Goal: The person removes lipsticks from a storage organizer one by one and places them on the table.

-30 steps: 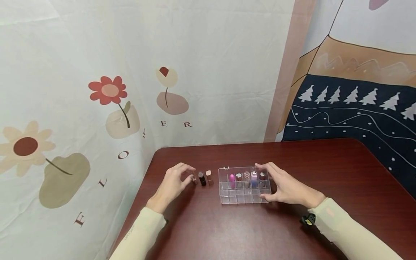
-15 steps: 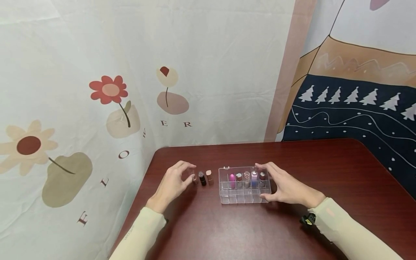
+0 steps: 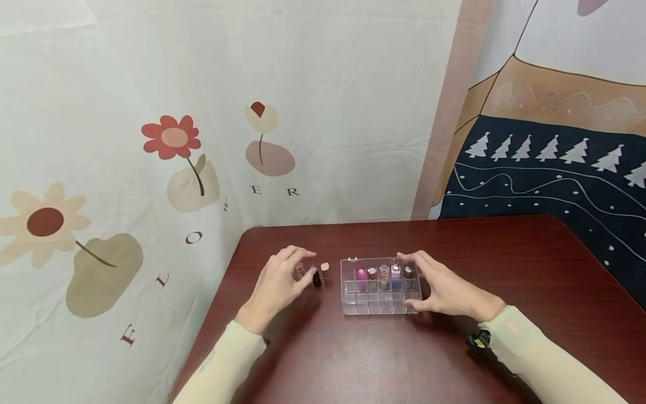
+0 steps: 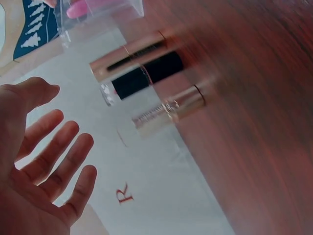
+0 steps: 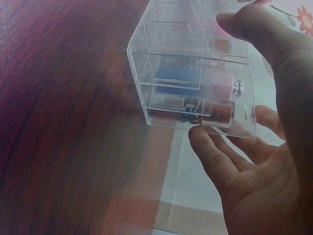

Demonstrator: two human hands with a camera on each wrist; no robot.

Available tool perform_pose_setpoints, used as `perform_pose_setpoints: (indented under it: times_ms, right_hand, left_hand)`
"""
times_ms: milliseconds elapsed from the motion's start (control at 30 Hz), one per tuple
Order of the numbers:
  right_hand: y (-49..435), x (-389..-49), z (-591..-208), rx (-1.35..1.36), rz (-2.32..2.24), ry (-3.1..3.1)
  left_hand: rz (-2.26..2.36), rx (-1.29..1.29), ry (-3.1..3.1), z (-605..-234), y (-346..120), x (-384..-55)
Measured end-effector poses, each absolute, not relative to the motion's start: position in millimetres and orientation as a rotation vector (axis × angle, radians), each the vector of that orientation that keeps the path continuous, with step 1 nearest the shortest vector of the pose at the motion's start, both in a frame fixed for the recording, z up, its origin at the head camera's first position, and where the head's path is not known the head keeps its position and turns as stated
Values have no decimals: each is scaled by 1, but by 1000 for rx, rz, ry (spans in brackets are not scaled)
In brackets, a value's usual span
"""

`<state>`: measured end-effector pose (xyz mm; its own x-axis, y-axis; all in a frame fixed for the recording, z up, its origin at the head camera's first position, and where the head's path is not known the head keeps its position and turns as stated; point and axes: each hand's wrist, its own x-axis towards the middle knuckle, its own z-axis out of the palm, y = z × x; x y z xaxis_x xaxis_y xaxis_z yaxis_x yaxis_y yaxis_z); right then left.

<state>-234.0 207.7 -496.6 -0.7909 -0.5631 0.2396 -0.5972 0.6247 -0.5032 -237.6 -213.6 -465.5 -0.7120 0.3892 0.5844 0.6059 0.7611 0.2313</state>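
Observation:
My left hand (image 3: 277, 283) hovers beside three lipstick tubes standing in a row on the table, its thumb and fingers apart. In the left wrist view these are a gold tube with a clear cap (image 4: 171, 108), a black tube with a clear end (image 4: 146, 76) and a rose-gold tube (image 4: 129, 55). No tube is between the fingers. My right hand (image 3: 446, 287) holds the right end of a clear compartment organizer (image 3: 382, 306), thumb in front and fingers behind. Its back row contains a magenta tube (image 3: 361, 279), a pink-and-blue tube (image 3: 396, 277) and other lip tubes.
The dark red wooden table (image 3: 383, 359) extends around the organizer. Behind it hangs a pale cloth backdrop (image 3: 353, 140) with printed flowers, and a navy panel (image 3: 545, 174) with white trees is at the right.
My left hand has moved slightly right, from beside the leftmost tube to in front of the black one. My right hand stays on the organizer.

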Motion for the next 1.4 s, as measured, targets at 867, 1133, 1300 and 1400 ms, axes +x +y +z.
perform_pose_setpoints:
  times_ms: [867,1133,1300,1400]
  right_hand:
    - [208,-234,-498,980,914,-2804]
    - [207,-235,-498,982,914,-2805]
    - [207,-235,-498,983,913,-2799]
    - [208,-235,-499,987,911,-2793]
  left_hand:
    - [-535,-965,-2456,-461,-140,-228]
    - [-530,-935,-2558,-462,-124,-230]
    - [-457,-908,-2564,-466,-116,-231]
    - [-406,-905,-2554,-470,-113,-232]
